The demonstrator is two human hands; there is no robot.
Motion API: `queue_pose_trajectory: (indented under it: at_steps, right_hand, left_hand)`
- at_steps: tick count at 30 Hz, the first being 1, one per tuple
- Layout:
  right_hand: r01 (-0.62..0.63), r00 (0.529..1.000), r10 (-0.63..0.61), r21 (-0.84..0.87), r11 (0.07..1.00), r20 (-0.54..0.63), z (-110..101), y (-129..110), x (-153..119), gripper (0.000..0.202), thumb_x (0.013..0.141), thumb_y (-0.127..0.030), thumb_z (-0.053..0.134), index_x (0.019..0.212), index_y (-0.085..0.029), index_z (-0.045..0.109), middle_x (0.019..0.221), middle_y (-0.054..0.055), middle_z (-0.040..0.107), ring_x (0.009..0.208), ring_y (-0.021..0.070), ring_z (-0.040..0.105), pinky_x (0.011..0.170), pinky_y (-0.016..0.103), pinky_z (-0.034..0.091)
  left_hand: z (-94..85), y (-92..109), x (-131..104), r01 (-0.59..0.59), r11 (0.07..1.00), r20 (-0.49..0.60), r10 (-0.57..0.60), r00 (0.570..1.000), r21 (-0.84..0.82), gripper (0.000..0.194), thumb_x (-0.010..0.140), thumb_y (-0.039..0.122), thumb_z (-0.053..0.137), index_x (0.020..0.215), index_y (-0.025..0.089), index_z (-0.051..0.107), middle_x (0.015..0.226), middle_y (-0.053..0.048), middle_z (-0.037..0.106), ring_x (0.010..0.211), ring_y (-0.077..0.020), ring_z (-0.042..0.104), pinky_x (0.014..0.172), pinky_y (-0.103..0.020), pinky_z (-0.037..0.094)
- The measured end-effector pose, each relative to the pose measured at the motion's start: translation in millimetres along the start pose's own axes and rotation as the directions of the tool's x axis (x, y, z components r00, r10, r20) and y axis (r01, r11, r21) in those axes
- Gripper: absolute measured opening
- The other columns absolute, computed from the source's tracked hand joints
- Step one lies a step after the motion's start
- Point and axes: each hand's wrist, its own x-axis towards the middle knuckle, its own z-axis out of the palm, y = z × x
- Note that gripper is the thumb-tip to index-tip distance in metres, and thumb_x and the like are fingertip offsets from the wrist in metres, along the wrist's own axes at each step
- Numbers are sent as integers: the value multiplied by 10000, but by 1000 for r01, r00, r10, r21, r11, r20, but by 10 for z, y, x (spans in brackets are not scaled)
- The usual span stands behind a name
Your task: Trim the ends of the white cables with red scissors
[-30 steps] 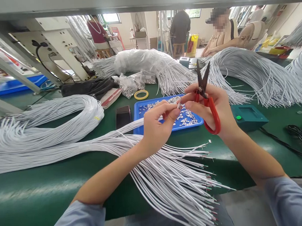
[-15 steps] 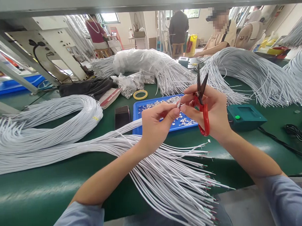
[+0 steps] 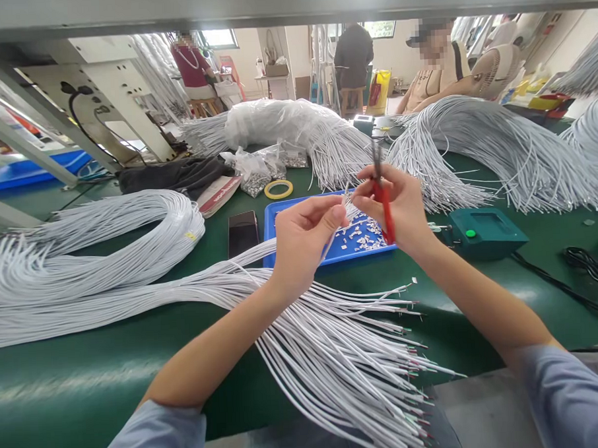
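Note:
My left hand [image 3: 300,244] is closed, pinching a white cable [image 3: 328,246] between thumb and forefinger; its end points up above the fingertips. Red-handled scissors [image 3: 386,213] hang in my right hand [image 3: 408,209], blades upward. The right thumb and fingertips come close to the cable end, and whether they touch it I cannot make out. Both hands are over a blue tray [image 3: 298,202] with many small metal pieces in it. Below my left wrist a fan of white cables [image 3: 333,335] lies on the green table, with coloured wires showing at the stripped ends.
A phone [image 3: 242,234] and a yellow tape roll [image 3: 278,189] lie left of the tray. To its right stands a green device [image 3: 487,232] with a cord. Coiled cable bundles [image 3: 174,216] lie around, and bags of metal parts [image 3: 257,176] sit behind. A co-worker [image 3: 434,79] sits across.
My right hand has shifted left and turned, so the scissors now show edge-on and their blades look closer together. In my left hand the cable end now points upward.

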Motion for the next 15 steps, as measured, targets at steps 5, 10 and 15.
queue_pose_trajectory:
  at_steps: [5, 10, 15]
  right_hand:
    - [-186, 982, 180, -335, 924, -51, -105, 417, 288, 204, 632, -124, 631, 831, -165, 611, 679, -3, 639, 627, 135, 579, 662, 334, 473]
    - [-80, 996, 75, -114, 990, -48, -102, 218, 201, 251, 644, -220, 727, 868, -206, 616, 665, -35, 640, 584, 104, 549, 580, 276, 455]
    - [-9, 999, 2, 137, 990, 47, -69, -230, -76, 253, 689, -271, 762, 889, -248, 608, 759, -30, 695, 692, 122, 660, 679, 288, 549]
  left_hand:
    - [-21, -37, 8, -98, 993, 44, 95, 995, 63, 275, 750, 457, 739, 820, 193, 767, 612, 0, 626, 442, -29, 398, 415, -196, 321]
    - [-1, -5, -26, -214, 968, 102, 201, 974, 130, 179, 795, 351, 712, 776, 175, 745, 709, -7, 677, 506, -38, 474, 472, -188, 398]
    - [22, -12, -44, -268, 946, 160, 240, 957, 183, 119, 787, 277, 719, 764, 161, 727, 652, 2, 657, 546, -62, 521, 501, -192, 431]
